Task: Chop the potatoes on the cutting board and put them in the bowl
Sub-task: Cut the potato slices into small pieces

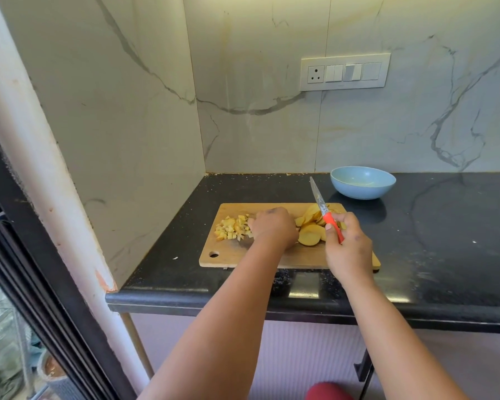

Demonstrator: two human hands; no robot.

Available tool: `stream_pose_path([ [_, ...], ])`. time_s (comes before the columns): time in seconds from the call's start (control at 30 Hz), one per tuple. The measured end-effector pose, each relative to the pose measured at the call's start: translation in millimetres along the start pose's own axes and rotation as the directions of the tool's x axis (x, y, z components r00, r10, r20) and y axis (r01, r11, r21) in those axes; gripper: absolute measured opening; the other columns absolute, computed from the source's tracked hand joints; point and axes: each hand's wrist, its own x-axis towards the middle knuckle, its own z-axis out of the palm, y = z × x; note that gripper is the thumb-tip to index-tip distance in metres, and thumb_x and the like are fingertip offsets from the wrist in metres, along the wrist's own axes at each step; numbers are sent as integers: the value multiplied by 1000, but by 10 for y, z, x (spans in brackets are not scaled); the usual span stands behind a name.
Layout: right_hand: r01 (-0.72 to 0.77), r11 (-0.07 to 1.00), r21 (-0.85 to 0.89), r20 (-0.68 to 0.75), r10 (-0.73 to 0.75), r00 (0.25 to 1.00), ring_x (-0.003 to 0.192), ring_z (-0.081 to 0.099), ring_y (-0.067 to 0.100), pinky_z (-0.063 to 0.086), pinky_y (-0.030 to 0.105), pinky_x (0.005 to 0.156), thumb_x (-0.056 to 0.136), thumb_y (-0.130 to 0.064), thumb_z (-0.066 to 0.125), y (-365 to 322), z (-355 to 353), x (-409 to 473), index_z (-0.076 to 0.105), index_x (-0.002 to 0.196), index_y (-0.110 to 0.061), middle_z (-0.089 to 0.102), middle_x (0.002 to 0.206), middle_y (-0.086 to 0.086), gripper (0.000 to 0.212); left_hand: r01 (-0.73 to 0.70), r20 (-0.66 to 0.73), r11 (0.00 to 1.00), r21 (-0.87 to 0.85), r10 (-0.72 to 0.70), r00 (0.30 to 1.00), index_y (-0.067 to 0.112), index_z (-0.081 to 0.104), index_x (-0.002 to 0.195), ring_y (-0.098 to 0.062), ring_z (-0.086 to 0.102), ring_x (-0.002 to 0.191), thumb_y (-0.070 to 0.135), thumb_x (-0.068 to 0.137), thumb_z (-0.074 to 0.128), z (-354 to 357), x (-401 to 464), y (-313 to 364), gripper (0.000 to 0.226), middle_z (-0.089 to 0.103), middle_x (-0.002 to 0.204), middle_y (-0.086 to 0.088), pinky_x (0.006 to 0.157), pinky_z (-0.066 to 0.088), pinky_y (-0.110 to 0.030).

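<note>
A wooden cutting board (289, 256) lies on the black counter. A pile of diced potato (231, 228) sits on its left part, and round potato slices (311, 233) lie on its right part. My left hand (272, 228) rests knuckles-up on the board between the dice and the slices, its fingers curled down; what they touch is hidden. My right hand (348, 245) grips the orange handle of a knife (324, 209), whose blade points up and away over the slices. A light blue bowl (362, 183) stands behind the board to the right, apart from it.
The black counter (445, 241) ends at a rounded front edge near me. Marble walls close it off at the back and left. A switch panel (345, 72) is mounted on the back wall. A white post (49, 180) stands at the left.
</note>
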Motion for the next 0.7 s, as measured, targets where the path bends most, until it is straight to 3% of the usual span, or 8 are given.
stream_pose_path([
  [0.2,8,1000,-30,0,-8,1000,86,52,13,31,6,60,99,-17,52,13,6,7,58,119,-16,65,112,3,21,43,152,998,34,-48,987,7,52,129,-34,43,124,21,96,49,-75,16,75,36,53,133,-15,103,35,-46],
  [0.33,18,1000,-23,3,-18,1000,84,51,13,32,8,59,99,-17,52,9,2,2,58,119,-15,63,109,2,21,36,248,999,37,-44,968,6,55,122,-33,50,116,19,94,49,-132,28,128,31,56,126,-14,102,43,-45],
  [0.43,23,1000,-13,2,-23,1000,86,51,13,35,18,63,99,-17,52,9,4,4,58,119,-15,63,110,1,21,12,176,1000,15,-15,984,10,57,113,-28,57,103,22,91,55,-156,24,78,24,61,110,-9,96,48,-41],
  [0.5,20,1000,-12,3,-20,1000,86,51,13,34,14,60,99,-17,52,11,6,8,58,119,-15,61,108,-2,21,13,51,1000,-19,-12,999,12,57,109,-25,59,94,23,89,59,-151,26,34,23,60,99,-6,92,50,-39],
  [0.57,18,1000,-22,3,-18,1000,85,51,13,32,9,59,99,-17,52,10,6,9,58,119,-16,59,106,-4,21,10,-35,1000,3,-10,999,12,57,113,-25,60,93,25,90,60,-124,16,8,27,61,100,-6,87,50,-35],
  [0.7,10,1000,-27,5,-10,1000,73,50,5,30,7,55,99,-18,51,-6,2,4,58,119,-16,58,99,-4,21,7,33,1000,14,-8,999,12,62,111,-25,60,94,36,93,55,-79,13,3,30,64,107,-6,88,48,-37],
])
